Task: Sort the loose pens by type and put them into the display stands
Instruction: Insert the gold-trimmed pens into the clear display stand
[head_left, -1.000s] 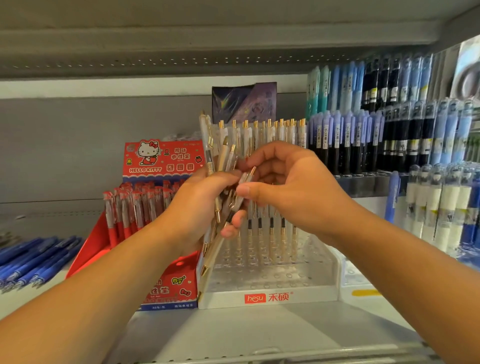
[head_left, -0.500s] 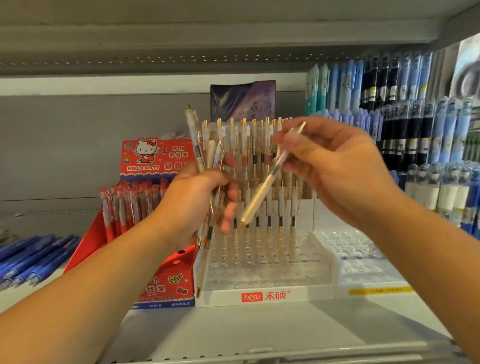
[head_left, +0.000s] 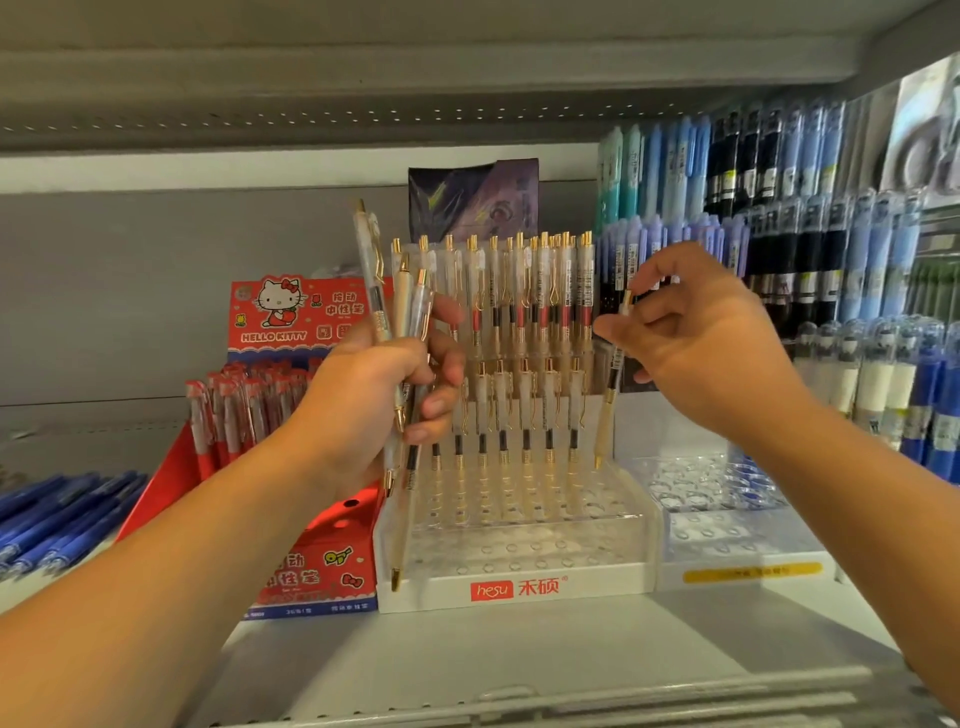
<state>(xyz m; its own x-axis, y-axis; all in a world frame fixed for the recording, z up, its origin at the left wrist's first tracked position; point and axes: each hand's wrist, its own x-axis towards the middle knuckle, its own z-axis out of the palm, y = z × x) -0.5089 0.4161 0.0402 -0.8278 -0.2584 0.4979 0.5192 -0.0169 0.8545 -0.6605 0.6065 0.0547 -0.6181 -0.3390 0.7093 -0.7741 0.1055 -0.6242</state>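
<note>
My left hand (head_left: 382, 400) grips a bundle of clear pens with gold clips (head_left: 402, 332), upright, in front of the left side of the clear tiered stand (head_left: 514, 540) marked "hesu". My right hand (head_left: 701, 343) pinches a single clear gold-tipped pen (head_left: 609, 410) by its top end, nearly upright, tip down at the stand's right edge just above its upper tier. Two back rows of the stand hold matching gold-clip pens (head_left: 519, 322); its front rows show bare holes.
A red Hello Kitty box (head_left: 306, 577) of red pens stands left of the stand. Loose blue pens (head_left: 57, 514) lie at far left. A second clear stand (head_left: 727, 535) sits to the right, with racks of blue and black pens (head_left: 831, 234) behind it.
My right hand has drawn one pen out of the bundle, carried it right and turned it upright, tip down at the stand's right edge. My left hand has stayed in place with the bundle.
</note>
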